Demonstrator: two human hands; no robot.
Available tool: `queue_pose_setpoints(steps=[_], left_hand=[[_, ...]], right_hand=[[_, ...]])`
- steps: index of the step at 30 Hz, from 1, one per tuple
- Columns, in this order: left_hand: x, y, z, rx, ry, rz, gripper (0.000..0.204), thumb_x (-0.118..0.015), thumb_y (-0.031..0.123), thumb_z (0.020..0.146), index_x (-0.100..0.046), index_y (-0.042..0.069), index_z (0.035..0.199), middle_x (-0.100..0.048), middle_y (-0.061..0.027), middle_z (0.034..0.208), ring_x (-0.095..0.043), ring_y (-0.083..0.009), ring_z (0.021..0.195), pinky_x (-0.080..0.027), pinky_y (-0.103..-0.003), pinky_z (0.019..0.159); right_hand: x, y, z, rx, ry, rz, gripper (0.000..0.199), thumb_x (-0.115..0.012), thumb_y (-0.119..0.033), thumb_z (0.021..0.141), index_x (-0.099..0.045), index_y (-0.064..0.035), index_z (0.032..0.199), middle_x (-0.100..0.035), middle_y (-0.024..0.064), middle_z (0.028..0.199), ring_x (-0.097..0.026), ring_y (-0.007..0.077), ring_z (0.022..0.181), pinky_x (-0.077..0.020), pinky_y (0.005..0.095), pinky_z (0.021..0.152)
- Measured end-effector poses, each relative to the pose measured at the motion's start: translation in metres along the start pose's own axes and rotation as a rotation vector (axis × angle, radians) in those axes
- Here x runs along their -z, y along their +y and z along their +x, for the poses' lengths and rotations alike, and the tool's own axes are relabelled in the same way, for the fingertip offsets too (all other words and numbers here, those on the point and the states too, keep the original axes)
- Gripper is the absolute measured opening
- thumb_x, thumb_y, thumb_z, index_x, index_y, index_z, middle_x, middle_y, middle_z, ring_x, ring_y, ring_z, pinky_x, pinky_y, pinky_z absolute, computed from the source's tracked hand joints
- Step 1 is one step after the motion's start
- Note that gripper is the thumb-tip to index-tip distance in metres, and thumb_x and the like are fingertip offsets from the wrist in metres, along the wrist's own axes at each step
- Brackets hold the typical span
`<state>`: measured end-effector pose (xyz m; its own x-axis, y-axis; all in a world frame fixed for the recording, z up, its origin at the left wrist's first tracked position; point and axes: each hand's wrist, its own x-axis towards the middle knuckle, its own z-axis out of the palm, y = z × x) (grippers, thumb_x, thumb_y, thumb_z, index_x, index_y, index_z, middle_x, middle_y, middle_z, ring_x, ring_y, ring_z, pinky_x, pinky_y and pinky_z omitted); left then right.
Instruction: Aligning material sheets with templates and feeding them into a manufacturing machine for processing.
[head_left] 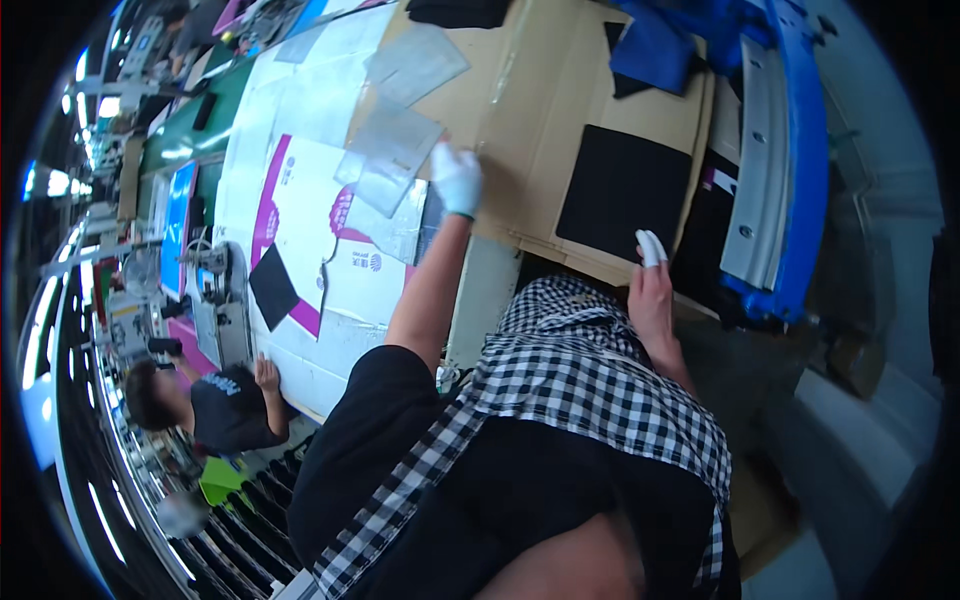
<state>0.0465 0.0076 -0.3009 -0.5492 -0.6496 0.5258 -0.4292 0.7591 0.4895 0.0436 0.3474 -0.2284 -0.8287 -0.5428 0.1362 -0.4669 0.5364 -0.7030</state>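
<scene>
The clear plastic sheets lie in the upper middle of the frame, on the cardboard. My left hand (in a white glove) rests at their right edge; whether it pinches one, I cannot tell. My right hand, open and empty, hangs below a black square pad. At far right stands a blue frame. At lower left, another person leans on the long table.

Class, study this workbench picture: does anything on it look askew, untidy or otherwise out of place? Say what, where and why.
The clear plastic sheets by the gloved left hand lie fanned at different angles and overlapping, not squared in a stack. The black square on the white-and-magenta cardboard sits tilted to its edges. Nothing looks spilled or broken.
</scene>
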Motion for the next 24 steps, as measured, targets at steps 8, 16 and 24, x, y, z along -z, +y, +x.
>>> queue_pose_setpoints(steps=[8, 16, 24], left_hand=[[0.085, -0.101, 0.071, 1.068, 0.124, -0.299, 0.038, -0.052, 0.018, 0.077, -0.051, -0.002, 0.110, -0.061, -0.0187, 0.091, -0.059, -0.0301, 0.080, -0.047, -0.036, 0.074], [0.087, -0.146, 0.074, 1.432, 0.227, -0.431, 0.039, -0.055, 0.021, 0.079, -0.052, -0.001, 0.111, -0.062, -0.0185, 0.093, -0.058, -0.0260, 0.075, -0.046, -0.034, 0.071], [0.082, -0.200, 0.111, 1.002, 0.149, -1.086, 0.046, -0.059, 0.014, 0.078, -0.045, -0.005, 0.118, -0.063, -0.0143, 0.089, -0.059, -0.0195, 0.070, -0.046, -0.023, 0.066]], right_hand=[[0.008, -0.006, 0.001, -0.153, -0.028, 0.117, 0.037, -0.043, -0.002, 0.087, -0.038, 0.0055, 0.122, -0.051, 0.0210, 0.110, -0.056, 0.0307, 0.093, -0.0461, 0.0366, 0.084], [0.006, -0.017, 0.014, -0.181, -0.107, 0.088, 0.036, -0.044, -0.002, 0.086, -0.040, 0.0053, 0.122, -0.051, 0.0211, 0.109, -0.056, 0.0302, 0.092, -0.0472, 0.0350, 0.080], [0.009, -0.041, 0.035, -0.100, -0.064, 0.189, 0.036, -0.047, -0.002, 0.085, -0.041, 0.0062, 0.120, -0.052, 0.0201, 0.108, -0.057, 0.0280, 0.089, -0.0488, 0.0327, 0.076]])
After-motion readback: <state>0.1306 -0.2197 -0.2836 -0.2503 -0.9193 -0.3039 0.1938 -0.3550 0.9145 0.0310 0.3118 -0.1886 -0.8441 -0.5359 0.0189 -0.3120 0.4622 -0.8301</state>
